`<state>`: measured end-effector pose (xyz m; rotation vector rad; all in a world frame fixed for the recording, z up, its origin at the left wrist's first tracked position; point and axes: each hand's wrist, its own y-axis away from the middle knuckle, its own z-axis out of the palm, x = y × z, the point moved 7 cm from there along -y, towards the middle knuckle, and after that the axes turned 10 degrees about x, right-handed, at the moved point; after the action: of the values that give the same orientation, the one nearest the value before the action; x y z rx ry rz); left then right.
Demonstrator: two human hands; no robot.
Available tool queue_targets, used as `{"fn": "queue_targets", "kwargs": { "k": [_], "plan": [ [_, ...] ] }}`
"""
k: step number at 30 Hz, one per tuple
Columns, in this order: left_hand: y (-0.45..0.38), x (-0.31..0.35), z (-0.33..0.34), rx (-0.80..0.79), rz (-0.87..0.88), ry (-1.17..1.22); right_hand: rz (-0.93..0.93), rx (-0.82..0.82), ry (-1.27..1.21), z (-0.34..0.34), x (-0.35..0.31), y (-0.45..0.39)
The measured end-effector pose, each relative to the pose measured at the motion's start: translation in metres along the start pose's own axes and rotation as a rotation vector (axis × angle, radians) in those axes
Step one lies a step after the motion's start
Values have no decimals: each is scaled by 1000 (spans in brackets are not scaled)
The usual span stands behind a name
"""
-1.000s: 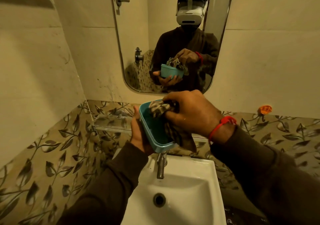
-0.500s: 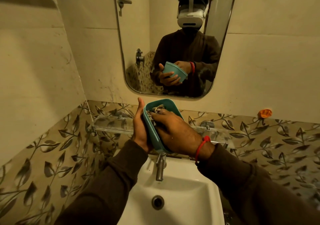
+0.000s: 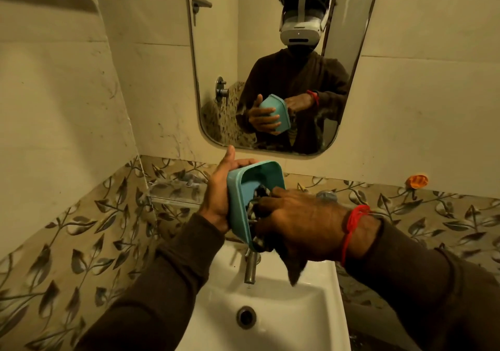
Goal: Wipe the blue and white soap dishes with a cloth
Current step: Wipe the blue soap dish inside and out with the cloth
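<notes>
Left hand (image 3: pixel 216 202) gripping blue soap dish (image 3: pixel 243 188) (tilted), right hand (image 3: pixel 300 223) clutching cloth (image 3: pixel 257 207) inside.

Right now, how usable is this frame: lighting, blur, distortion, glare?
Head view: dim, warm yellowish light; wide-angle bending at the edges; right hand and cloth slightly motion-soft inside the blue soap dish; left hand sharper; mirror reflects without harsh glare; sink brightest, not blown out.

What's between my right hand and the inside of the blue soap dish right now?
The patterned cloth: the head view shows the right hand pressing it against the blue soap dish.
</notes>
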<state>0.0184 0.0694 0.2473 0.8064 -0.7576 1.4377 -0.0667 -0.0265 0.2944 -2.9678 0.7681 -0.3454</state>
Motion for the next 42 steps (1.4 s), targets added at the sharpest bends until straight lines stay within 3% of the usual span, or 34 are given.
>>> {"fn": "queue_targets", "kwargs": {
  "k": [5,10,15,20,25,32,37,42],
  "plan": [
    [2,-7,9,-65,-82,2,53,235,285,-28,18,-7],
    [5,-10,16,-9,-71,-69,274,397,391,-34,26,-6],
    [6,-7,11,19,1,-123,376,414,359,-29,27,-2],
    [12,-3,10,79,47,-141,329,435,353,-24,24,2],
    [8,4,2,118,84,-158,286,207,375,-3,29,2],
    [3,20,4,153,272,-273,301,171,310,21,14,5],
    [4,11,7,108,291,-228,332,73,201,27,11,4],
    [3,13,6,81,288,-93,490,292,-160,10,16,8]
  ]
}}
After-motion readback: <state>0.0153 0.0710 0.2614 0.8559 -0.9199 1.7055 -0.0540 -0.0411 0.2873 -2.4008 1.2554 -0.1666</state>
